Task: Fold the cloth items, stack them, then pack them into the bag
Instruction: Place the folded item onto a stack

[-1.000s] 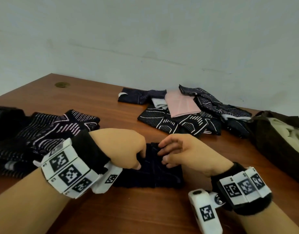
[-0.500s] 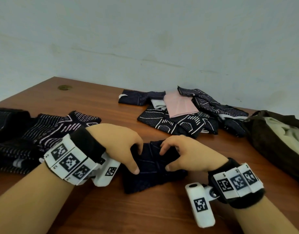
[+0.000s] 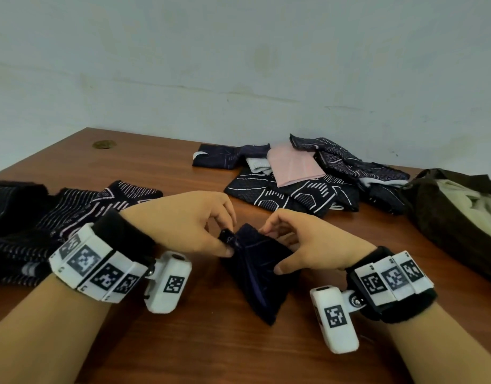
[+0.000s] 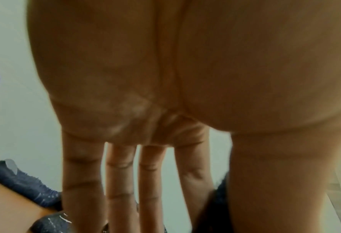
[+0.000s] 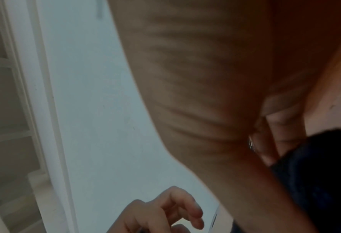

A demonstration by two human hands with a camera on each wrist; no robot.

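A small dark navy cloth [image 3: 259, 275] hangs lifted off the table between my hands, its lower corner touching the wood. My left hand [image 3: 227, 242] pinches its upper left corner between thumb and index finger. My right hand [image 3: 274, 250] grips its upper right part, thumb in front and fingers behind. The same dark cloth [image 5: 315, 181] fills the right wrist view's lower right, and a strip of the cloth [image 4: 217, 203] shows beside the thumb in the left wrist view. A dark brown bag [image 3: 454, 220] lies open at the right with pale fabric inside.
A heap of unfolded navy patterned cloths [image 3: 291, 195] with a pink cloth [image 3: 294, 167] on top lies at the table's far middle. Dark striped cloths [image 3: 58, 214] lie spread at the left. A round brass insert [image 3: 103, 145] sits in the brown wooden table [image 3: 211, 353].
The navy cloth lay flat under both hands a second ago. Both hands have since taken it by its upper edge and raised it, so it now hangs tilted above the table.
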